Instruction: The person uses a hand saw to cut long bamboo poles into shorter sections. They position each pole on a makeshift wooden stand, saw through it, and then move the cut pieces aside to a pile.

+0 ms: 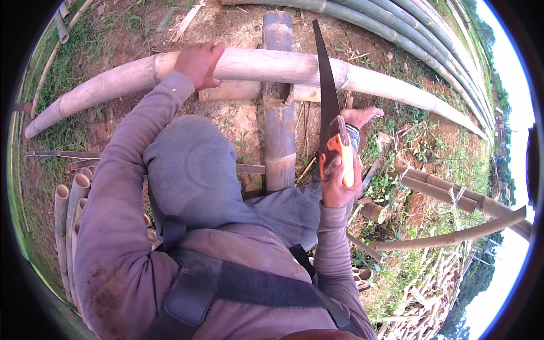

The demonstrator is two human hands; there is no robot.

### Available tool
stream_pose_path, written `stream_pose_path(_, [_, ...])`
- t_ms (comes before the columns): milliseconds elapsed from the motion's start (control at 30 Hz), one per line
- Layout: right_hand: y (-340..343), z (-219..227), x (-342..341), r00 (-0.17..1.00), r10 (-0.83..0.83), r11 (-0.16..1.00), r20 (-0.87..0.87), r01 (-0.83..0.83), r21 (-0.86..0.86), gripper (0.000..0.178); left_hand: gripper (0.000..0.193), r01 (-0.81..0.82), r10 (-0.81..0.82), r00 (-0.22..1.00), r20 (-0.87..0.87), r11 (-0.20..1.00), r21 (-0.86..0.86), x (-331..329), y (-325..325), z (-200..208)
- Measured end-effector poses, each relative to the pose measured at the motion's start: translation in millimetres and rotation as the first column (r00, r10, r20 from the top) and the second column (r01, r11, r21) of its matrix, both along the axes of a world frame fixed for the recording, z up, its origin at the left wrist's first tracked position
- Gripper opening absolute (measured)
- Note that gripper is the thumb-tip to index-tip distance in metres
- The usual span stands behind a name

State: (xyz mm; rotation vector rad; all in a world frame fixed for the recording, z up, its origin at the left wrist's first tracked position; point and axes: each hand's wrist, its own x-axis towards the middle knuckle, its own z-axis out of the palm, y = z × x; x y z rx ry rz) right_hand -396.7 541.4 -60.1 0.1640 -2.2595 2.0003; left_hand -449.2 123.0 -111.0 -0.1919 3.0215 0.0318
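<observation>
A long pale bamboo pole [266, 65] runs across in front of me, resting over a thick, darker bamboo piece [279, 139] that points toward me. My left hand [199, 63] lies on top of the pale pole, left of that crossing, its fingers curled over the far side and the thumb apart on the near side. In my right hand [341, 180] is a handsaw [327, 85], gripped by its orange handle. The dark blade points away from me and meets the pale pole right of the crossing; whether the teeth have bitten in cannot be made out.
Several long green bamboo poles [391, 25] lie at the far right. Cut bamboo tubes [71, 198] stand at my left. More bamboo poles [442, 190] and a heap of split pieces [430, 294] are on the right. My bare foot [362, 116] is close to the blade.
</observation>
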Motion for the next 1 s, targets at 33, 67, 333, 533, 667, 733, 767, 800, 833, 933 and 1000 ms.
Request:
stream_pose_path(33, [-18.2,-5.7,-35.4,1.0,0.005,1.0,0.008,-0.005,-0.011,0.038,0.091,0.006,-0.006,0.999,-0.035,1.0,-0.011,-0.9,0.2,1.3])
stream_pose_path(67, [-35.3,-12.0,-70.5,1.0,0.006,1.0,0.015,-0.005,-0.023,0.035,0.091,0.006,-0.006,1.0,-0.023,1.0,0.001,-5.1,0.2,4.8])
stream_pose_path(333, [16.9,3.1,30.6,0.997,0.001,1.0,0.074,-0.002,0.019,0.049,0.092,-0.025,0.023,0.998,0.05,0.999,0.045,-5.3,-8.3,5.4])
stream_pose_path(533, [14.3,14.4,62.8,0.998,0.007,1.0,0.059,-0.008,0.01,0.058,0.094,-0.002,0.002,1.0,-0.013,1.0,0.026,-1.2,-6.8,-1.0])
stream_pose_path(667, [-49.3,-6.3,-73.5,0.999,0.016,1.0,-0.037,-0.016,0.003,0.031,0.095,-0.01,0.01,1.0,0.013,1.0,0.016,-8.6,0.3,7.3])
stream_pose_path(733, [-59.0,4.1,-82.9,1.0,0.025,1.0,0.007,-0.025,0.004,0.035,0.095,-0.029,0.029,0.999,0.044,0.999,0.015,-9.6,-5.3,14.0])
stream_pose_path(767, [-53.4,-4.2,-78.1,1.0,0.027,1.0,0.012,-0.027,-0.004,0.037,0.095,-0.032,0.03,0.997,0.065,0.999,0.025,-9.6,-5.1,15.5])
stream_pose_path(800, [-45.5,-1.9,-59.0,0.999,0.018,1.0,0.042,-0.018,-0.007,0.04,0.095,-0.028,0.027,0.998,0.059,0.999,0.026,-8.0,-4.5,15.5])
stream_pose_path(833, [-30.3,-4.1,-31.1,0.999,0.011,1.0,0.045,-0.01,-0.018,0.042,0.095,-0.026,0.025,0.998,0.05,0.999,0.026,-7.4,-4.8,15.1])
stream_pose_path(933, [26.0,-7.7,63.2,0.999,0.015,1.0,0.046,-0.015,-0.003,0.046,0.095,-0.023,0.02,0.998,0.06,0.999,0.045,-3.2,-7.7,8.8])
stream_pose_path(1000, [34.5,5.7,88.3,1.0,0.026,0.998,0.015,-0.027,0.055,0.046,0.096,-0.017,0.016,1.0,0.022,1.0,0.026,-1.6,-9.2,2.2])
